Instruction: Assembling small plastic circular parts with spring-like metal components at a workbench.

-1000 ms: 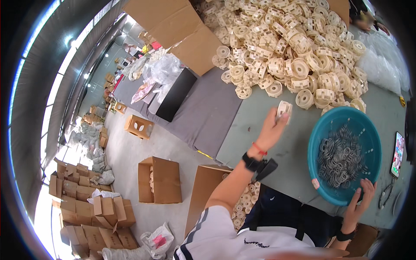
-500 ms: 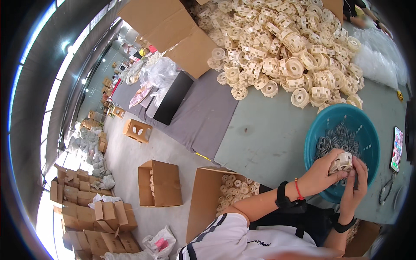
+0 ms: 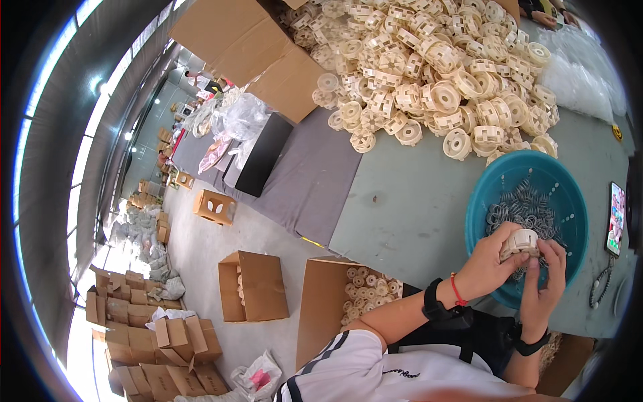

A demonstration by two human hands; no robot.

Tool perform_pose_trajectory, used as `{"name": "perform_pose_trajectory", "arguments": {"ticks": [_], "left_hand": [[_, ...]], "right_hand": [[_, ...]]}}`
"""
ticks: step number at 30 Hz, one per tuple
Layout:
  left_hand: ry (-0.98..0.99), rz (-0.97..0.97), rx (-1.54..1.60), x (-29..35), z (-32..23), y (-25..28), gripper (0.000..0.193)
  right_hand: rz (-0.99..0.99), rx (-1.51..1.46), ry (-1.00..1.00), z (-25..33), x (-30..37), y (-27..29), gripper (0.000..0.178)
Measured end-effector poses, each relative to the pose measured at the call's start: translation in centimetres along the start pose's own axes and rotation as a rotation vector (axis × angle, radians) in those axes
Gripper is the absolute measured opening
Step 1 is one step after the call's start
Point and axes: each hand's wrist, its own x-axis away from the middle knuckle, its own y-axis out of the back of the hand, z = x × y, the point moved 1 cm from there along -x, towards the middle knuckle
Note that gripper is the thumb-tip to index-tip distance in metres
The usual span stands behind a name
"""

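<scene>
Over a teal basin (image 3: 474,221) I hold a cream plastic wheel-shaped part (image 3: 519,245) with slots in its rim. My left hand (image 3: 490,265) is wrapped round its left side. From the right, my right hand (image 3: 545,281) closes its thumb and fingertips on the rim; whether something small is pinched there, I cannot make out. Below both hands, many grey metal coil springs (image 3: 522,206) lie loose in the basin. A large heap of similar cream parts (image 3: 435,74) covers the far side of the table.
The green-grey tabletop (image 3: 395,194) holds a phone (image 3: 615,220) with a beaded strap at right and clear plastic bags (image 3: 576,74) at far right. A carton of cream parts (image 3: 321,301) stands against the table's left edge, another carton (image 3: 254,287) on the floor. Another person's hand (image 3: 546,19) shows at the top right.
The cream part has turned in my fingers, so its rim faces differently. Both hands have shifted slightly left, and the right hand's fingers have spread a little. The whole view has moved slightly.
</scene>
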Motion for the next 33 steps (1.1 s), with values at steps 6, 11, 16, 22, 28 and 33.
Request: {"name": "perform_pose_trajectory", "arguments": {"ticks": [6, 11, 16, 22, 28, 33], "left_hand": [[0.000, -0.011, 0.000, -0.4, -0.2, 0.0, 0.040], [0.177, 0.210, 0.530, -1.1, 0.1, 1.3, 0.032], [0.166, 0.224, 0.464, -1.0, 1.3, 1.2, 0.022], [0.133, -0.003, 0.270, -0.1, 1.2, 0.6, 0.021], [0.057, -0.054, -0.001, -0.9, 0.0, 1.3, 0.020], [-0.324, -0.028, -0.495, -0.8, 0.6, 0.8, 0.019]], "right_hand": [[-0.019, -0.238, -0.112, -0.6, 0.2, -0.1, 0.019], [0.021, -0.409, -0.278, -2.3, 0.1, 0.0, 0.013], [0.017, -0.530, -0.405, -2.2, -0.1, -0.3, 0.010], [-0.033, -0.244, -0.283, -1.0, -0.2, -0.3, 0.007], [-0.048, -0.398, -0.278, -1.5, -1.2, -0.4, 0.006], [-0.092, -0.492, -0.333, -2.6, -0.5, 1.8, 0.009]]}}
